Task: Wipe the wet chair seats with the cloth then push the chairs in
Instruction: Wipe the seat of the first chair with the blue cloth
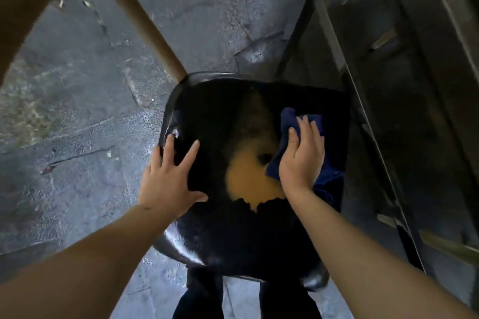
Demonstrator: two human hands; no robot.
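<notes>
A glossy black chair seat (223,235) fills the middle of the head view, with a worn tan patch (248,179) at its centre. My right hand (302,158) lies flat on a dark blue cloth (287,122), pressing it onto the right side of the seat. My left hand (171,176) rests with fingers spread on the seat's left edge and holds nothing. Light glints off the seat's rim at the left and at the near edge.
A tan chair leg or frame (140,18) slants across the upper left. Dark table framing and metal legs (363,101) run along the right. Wet grey stone paving (77,111) lies all around. My dark trousers (204,292) show below the seat.
</notes>
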